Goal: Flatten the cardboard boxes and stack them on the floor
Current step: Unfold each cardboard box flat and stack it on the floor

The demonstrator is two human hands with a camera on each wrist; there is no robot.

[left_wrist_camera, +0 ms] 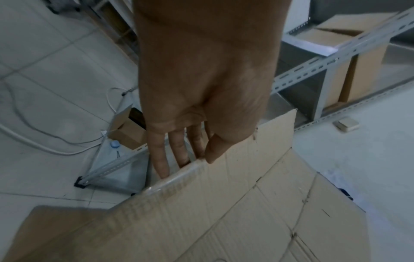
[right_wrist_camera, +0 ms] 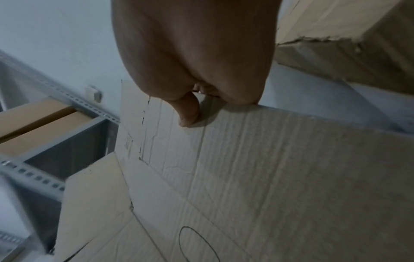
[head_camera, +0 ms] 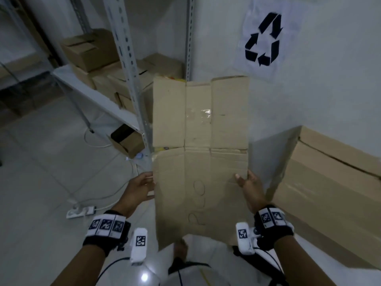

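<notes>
One flattened cardboard box (head_camera: 200,153) is held up off the floor (head_camera: 41,182) in front of the person, its long axis running away from the body toward the wall (head_camera: 319,79), the far flaps pointing at the wall and the near end hanging over the person's feet. It lies as a broad sheet, its face tilted up toward the head camera, with three flaps at the far end and a patch of clear tape near the middle. The left hand (head_camera: 140,187) grips the sheet's left edge, thumb on top and fingers (left_wrist_camera: 161,156) reaching underneath. The right hand (head_camera: 250,188) clamps the right edge the same way, its thumb (right_wrist_camera: 188,113) pressed onto the upper face and the fingers hidden behind the board. To the right, against the wall, sits one large closed carton (head_camera: 329,193) on the floor. At left a metal shelf rack (head_camera: 127,65) holds several more cartons, too overlapped to count surely, and one small open box (head_camera: 125,139) lies at its foot. A recycling sign (head_camera: 263,40) is stuck on the wall above, and one white power strip (head_camera: 81,211) with cables lies on the tiles.
</notes>
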